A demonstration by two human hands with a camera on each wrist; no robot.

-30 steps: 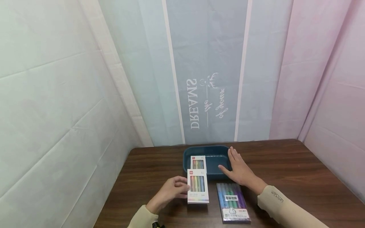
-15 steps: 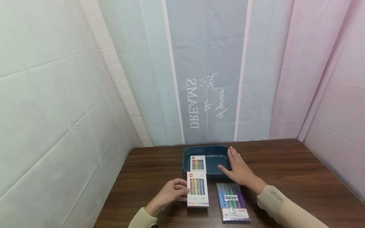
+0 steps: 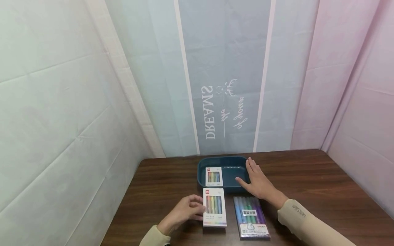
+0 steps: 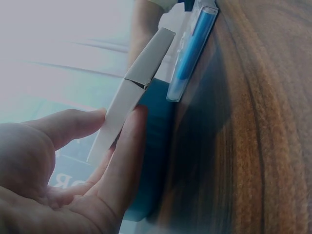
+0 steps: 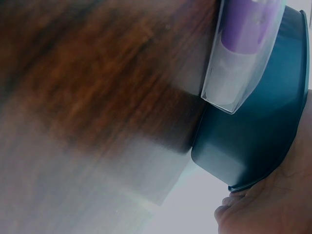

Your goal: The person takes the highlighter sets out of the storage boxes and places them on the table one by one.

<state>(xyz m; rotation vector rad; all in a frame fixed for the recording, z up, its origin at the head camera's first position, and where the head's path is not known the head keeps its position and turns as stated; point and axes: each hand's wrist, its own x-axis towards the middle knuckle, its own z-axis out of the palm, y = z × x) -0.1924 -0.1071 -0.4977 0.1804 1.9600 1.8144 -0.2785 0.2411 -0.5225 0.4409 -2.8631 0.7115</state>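
Note:
My left hand (image 3: 188, 210) pinches the left edge of a white windowed box of coloured pens (image 3: 214, 207), between thumb and fingers. In the left wrist view the box (image 4: 127, 92) is edge-on, held above the table. A similar white pen box (image 3: 213, 176) is in the left part of a dark blue-green bin (image 3: 232, 188). With straight fingers and spread thumb, my right hand (image 3: 259, 183) rests on the bin's right end. A clear pack of blue, green and purple pens (image 3: 251, 218) is on the table between the hands, in front of the bin.
Everything is on a dark wood-grain table (image 3: 320, 191). Behind it hangs a fabric curtain (image 3: 227, 51) with mirrored lettering. Pale fabric walls (image 3: 61, 102) close off both sides.
The held pen box has moved back toward me with my left hand, away from the bin, showing more of the box inside it. My right hand has stayed on the bin.

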